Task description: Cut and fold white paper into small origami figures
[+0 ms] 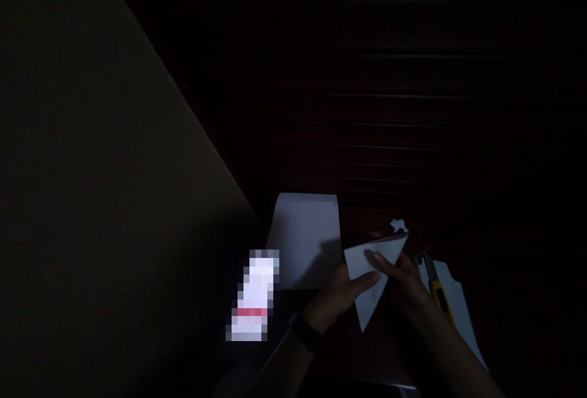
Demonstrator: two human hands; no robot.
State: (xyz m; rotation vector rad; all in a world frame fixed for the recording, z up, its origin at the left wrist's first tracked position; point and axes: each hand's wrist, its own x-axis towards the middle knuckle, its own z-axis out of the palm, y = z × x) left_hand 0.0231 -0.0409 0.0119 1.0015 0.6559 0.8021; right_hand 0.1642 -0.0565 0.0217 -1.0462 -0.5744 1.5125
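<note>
A folded sheet of white paper (367, 300), roughly triangular with a point toward me, is held up between both hands in dim light. My left hand (345, 288), with a dark band on its wrist, grips the paper's left side, thumb across the front. On the right side, my right hand (403, 276) pinches the same sheet with its thumb on the front face. The fingers behind the paper are hidden. Just beyond its upper right corner lies a small crumpled or folded white paper piece (398, 225).
A stack of white paper (307, 233) lies behind and left. A bright, pixelated screen-like rectangle (254, 297) is at the left. To the right, a yellow utility knife (441, 300) rests on a white sheet (461, 312). Dark slatted wood (389, 98) rises behind, with a pale wall (92, 172) left.
</note>
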